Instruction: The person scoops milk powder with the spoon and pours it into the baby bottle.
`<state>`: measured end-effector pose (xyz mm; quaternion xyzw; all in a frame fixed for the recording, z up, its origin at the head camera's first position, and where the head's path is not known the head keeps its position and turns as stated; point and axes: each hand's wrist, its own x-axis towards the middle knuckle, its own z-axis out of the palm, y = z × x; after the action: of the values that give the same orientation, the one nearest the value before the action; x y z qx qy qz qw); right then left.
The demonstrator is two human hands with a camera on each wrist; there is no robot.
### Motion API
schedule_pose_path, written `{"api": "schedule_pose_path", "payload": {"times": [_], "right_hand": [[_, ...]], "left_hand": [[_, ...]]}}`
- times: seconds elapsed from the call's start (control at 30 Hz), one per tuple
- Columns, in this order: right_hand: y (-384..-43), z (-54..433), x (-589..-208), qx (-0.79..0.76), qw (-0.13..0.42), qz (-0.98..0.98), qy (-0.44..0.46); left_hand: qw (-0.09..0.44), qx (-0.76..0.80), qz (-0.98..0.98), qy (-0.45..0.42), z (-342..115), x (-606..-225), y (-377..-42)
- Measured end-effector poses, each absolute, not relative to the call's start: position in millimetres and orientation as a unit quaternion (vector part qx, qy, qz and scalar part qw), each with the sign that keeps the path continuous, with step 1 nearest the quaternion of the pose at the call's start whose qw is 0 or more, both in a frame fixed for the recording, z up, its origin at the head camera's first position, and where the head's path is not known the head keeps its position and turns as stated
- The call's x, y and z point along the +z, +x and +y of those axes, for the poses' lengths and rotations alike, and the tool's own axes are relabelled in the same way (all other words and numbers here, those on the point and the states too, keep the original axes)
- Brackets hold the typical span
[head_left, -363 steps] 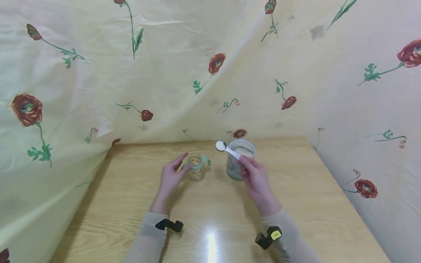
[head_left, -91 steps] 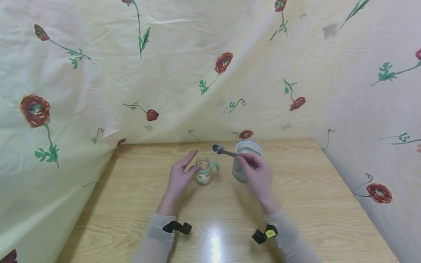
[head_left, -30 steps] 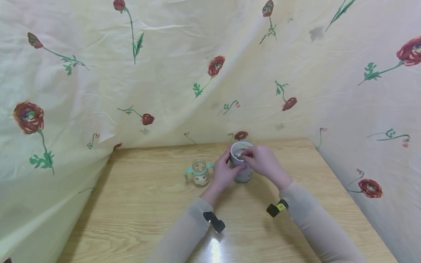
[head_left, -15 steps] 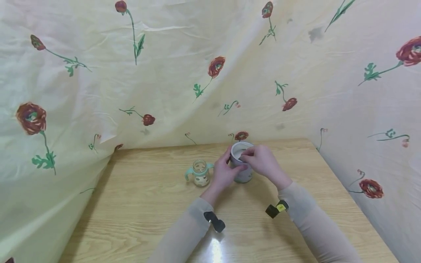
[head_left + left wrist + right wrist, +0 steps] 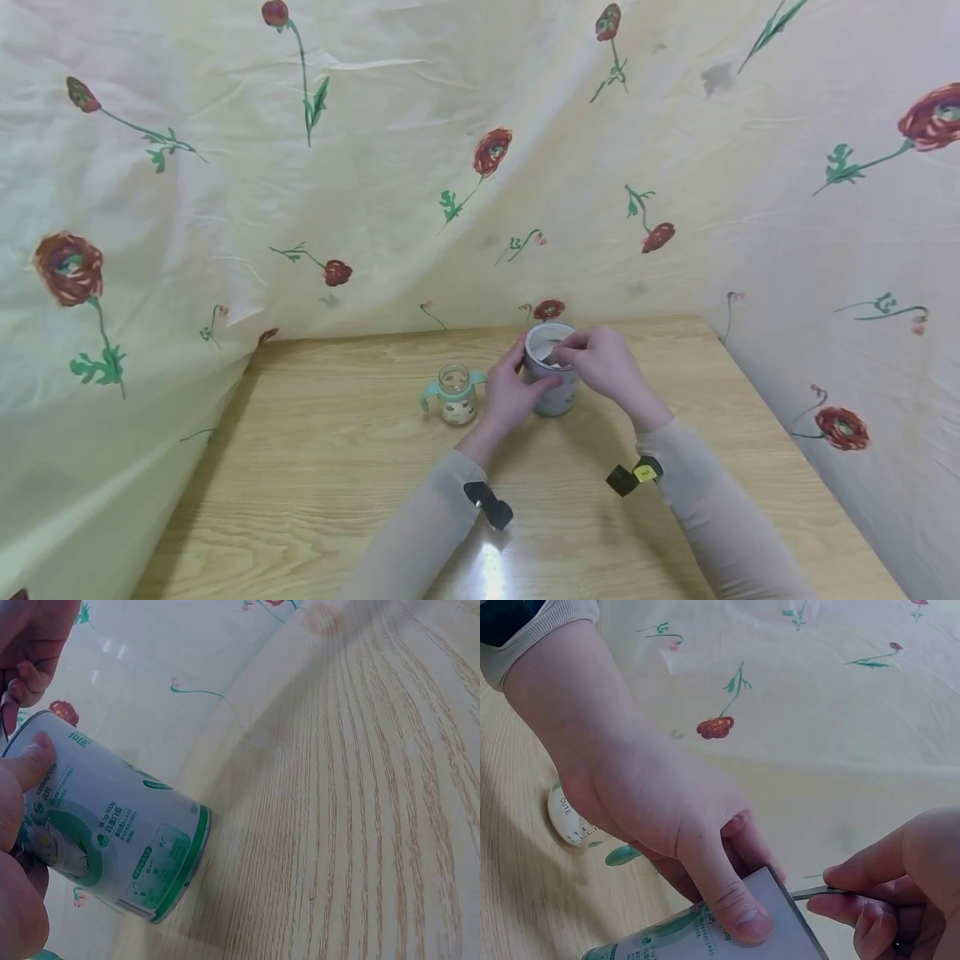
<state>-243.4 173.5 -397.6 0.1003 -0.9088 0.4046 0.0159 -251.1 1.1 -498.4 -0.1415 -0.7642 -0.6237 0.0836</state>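
Note:
A white and green powder can [image 5: 555,402] with an open top stands near the table's back edge. My left hand [image 5: 512,395] grips its near left side, thumb across the front, as the left wrist view of the can [image 5: 112,817] also shows. My right hand [image 5: 606,368] is over the rim, pinching the thin handle of a spoon [image 5: 814,892] between thumb and fingers. The spoon's bowl is down inside the can, hidden in the wrist views. Left of my left hand, an uncapped baby bottle [image 5: 457,407] with teal handles stands upright, white in its lower part.
Behind the wooden table [image 5: 315,467] hangs a pale curtain [image 5: 397,192] printed with red poppies, which also drapes along both sides. The bottle stands close to my left wrist. Both forearms cross the table's front.
My left hand has left the bottle and taken hold of the can. My right hand has brought the spoon from beside the bottle down into the can, shifting slightly there in the last second.

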Motion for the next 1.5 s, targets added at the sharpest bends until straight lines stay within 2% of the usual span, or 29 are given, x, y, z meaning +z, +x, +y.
{"api": "schedule_pose_path", "payload": {"times": [0.17, 0.6, 1.13, 1.5], "right_hand": [[-242, 181, -403, 0.423, 0.043, -0.900, 0.097], [-226, 194, -425, 0.457, 0.156, -0.875, 0.044], [-210, 199, -462, 0.557, 0.211, -0.803, 0.007], [-211, 199, -466, 0.592, 0.230, -0.772, -0.013]], "left_hand": [[0.080, -0.622, -0.767, -0.137, 1, -496, -252], [0.065, -0.617, -0.777, -0.111, 3, -494, -254], [0.050, -0.644, -0.756, -0.106, 3, -496, -259], [0.052, -0.645, -0.755, -0.103, 2, -499, -259]]}}
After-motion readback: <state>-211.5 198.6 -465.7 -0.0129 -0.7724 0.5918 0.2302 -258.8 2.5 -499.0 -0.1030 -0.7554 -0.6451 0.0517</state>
